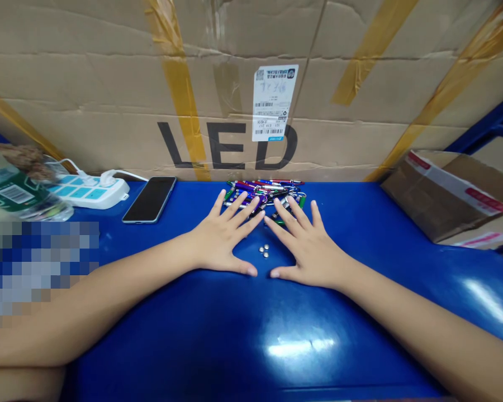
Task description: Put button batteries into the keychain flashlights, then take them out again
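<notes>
1. The left hand [222,239] lies flat and palm down on the table [251,335], its fingers spread wide. Its fingertips [223,195] reach the near side of a pile of slim multicoloured metal pens [264,191].
2. The right hand [308,244] lies flat and spread in the same way, holding nothing, with its fingers just in front of the pile.
3. The pile sits at the middle of the table's far edge, against a taped cardboard carton [230,72] printed "LED".
4. Between the hands, 3 small button cells [264,251] touch one another on the table.
5. Toward the far left corner are a black smartphone [150,199] and a white power strip [90,191] with plugged-in cords.
6. A flattened brown cardboard box [444,195] rests at the far right corner.
</notes>
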Demonstrator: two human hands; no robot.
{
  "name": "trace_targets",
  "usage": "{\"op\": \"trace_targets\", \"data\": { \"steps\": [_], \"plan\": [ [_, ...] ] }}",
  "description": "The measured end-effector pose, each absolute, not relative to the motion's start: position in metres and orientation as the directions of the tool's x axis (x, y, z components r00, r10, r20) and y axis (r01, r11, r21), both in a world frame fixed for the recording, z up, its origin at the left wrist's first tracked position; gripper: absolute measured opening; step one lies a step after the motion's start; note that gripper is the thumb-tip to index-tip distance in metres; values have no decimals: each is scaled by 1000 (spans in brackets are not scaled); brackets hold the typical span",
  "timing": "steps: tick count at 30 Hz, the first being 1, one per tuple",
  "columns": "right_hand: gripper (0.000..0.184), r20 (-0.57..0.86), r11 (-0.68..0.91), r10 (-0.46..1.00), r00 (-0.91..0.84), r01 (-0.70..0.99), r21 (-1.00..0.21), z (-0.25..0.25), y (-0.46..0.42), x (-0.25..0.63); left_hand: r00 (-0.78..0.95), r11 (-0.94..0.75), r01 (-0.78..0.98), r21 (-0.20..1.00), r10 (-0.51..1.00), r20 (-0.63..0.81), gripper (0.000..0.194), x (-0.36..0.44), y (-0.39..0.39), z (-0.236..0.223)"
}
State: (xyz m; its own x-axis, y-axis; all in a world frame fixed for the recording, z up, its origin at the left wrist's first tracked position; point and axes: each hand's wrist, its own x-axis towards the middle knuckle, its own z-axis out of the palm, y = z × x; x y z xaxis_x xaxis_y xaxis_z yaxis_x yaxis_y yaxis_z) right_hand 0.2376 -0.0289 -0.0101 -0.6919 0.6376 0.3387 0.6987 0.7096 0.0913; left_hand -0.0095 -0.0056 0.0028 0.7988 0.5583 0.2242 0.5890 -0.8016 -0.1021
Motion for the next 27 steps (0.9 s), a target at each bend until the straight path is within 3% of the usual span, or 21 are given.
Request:
{"op": "trace_targets", "data": {
  "steps": [2, 4, 6, 8, 19, 27],
  "plan": [
    [63, 351, 710, 640, -684, 700, 70, -6, -30, 236, 802, -813, 574, -101, 532, 272, 104, -7, -6, 6],
    [35, 373, 721, 634, -677, 692, 31, -3, -30, 236, 816, -836, 540, -93, 493, 302, 73, -4, -8, 10],
    [25, 392, 739, 623, -677, 673, -13, -2, -29, 236, 820, -854, 516, -67, 470, 327, 37, -2, -10, 12],
    [24, 393, 752, 620, -679, 657, -50, -5, -28, 236, 810, -859, 512, -24, 473, 345, 24, -1, -10, 12],
    [17, 410, 736, 660, -629, 652, -185, -16, -23, 235, 796, -843, 522, 129, 536, 283, 16, 2, -8, 5],
    [17, 382, 735, 659, -648, 663, -142, -12, -25, 230, 804, -846, 528, 81, 528, 275, 18, 7, -11, 5]
  ]
}}
